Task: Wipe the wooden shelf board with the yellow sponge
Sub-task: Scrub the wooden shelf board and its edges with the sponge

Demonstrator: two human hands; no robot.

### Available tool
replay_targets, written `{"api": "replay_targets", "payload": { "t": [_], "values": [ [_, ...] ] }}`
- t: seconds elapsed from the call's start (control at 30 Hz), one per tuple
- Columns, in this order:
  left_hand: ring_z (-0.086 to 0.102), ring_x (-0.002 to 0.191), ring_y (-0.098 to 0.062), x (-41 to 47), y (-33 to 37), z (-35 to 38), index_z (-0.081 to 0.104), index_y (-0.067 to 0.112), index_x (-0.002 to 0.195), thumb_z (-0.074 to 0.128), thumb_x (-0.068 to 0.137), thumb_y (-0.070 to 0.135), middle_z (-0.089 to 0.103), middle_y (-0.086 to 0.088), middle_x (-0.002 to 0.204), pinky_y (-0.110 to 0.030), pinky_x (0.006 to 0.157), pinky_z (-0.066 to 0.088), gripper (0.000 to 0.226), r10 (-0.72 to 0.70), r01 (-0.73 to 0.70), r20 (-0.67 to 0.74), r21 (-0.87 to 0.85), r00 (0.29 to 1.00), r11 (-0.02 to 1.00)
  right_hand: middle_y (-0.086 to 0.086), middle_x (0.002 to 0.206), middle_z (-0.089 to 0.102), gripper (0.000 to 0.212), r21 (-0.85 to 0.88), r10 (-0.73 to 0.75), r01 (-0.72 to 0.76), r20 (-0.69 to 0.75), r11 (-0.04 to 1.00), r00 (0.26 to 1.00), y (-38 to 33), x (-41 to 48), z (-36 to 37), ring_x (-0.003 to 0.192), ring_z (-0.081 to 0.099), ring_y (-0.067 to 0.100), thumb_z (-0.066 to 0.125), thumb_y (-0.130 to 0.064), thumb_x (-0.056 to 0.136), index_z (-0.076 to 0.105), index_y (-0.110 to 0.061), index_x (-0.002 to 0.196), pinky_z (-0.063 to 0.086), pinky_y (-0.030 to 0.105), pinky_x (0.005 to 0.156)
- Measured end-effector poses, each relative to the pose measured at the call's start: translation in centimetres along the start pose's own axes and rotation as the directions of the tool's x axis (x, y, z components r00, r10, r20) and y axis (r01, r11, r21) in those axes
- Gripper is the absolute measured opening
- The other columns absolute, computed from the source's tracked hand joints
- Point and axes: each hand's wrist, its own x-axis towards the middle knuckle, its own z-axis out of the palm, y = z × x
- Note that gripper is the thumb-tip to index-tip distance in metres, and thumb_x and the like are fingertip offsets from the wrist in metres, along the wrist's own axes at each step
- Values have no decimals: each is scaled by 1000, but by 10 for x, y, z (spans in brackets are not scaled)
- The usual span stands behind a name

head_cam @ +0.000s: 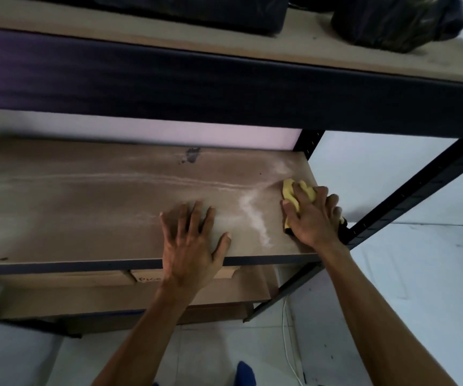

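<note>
The wooden shelf board (99,207) is the middle level of a dark metal rack and carries pale dust streaks and a dark stain at the back. My right hand (312,218) presses the yellow sponge (290,190) onto the board's right end, near the edge; most of the sponge is hidden under the fingers. My left hand (194,243) lies flat on the board near its front edge, fingers spread, holding nothing. A white dust trail (255,218) runs between the two hands.
An upper shelf (336,51) overhangs the board and holds a black bag (394,20) and a dark case. Black rack posts (408,196) stand at the right. Cardboard boxes (141,293) sit below. A white cable (289,346) lies on the tiled floor.
</note>
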Motion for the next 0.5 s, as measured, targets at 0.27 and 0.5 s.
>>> {"api": "replay_targets", "payload": {
  "t": [0.27, 0.5],
  "values": [
    [18, 150, -35, 2, 2, -1, 34, 25, 152, 18, 90, 71, 26, -9, 162, -68, 118, 6, 79, -11, 10, 43, 26, 999, 1000, 6, 129, 30, 50, 62, -363, 361, 25, 930, 931, -47, -40, 5, 112, 33, 25, 34, -49, 101, 31, -38, 150, 40, 44, 100],
    [2, 154, -34, -10, -2, -7, 26, 25, 155, 28, 94, 68, 12, -8, 165, -69, 118, 1, 75, -109, 109, 27, -22, 994, 994, 11, 139, 26, 49, 20, -38, 39, -13, 999, 999, 0, -9, -14, 120, 30, 35, 31, -53, 100, 29, -42, 147, 30, 50, 103]
  ]
}}
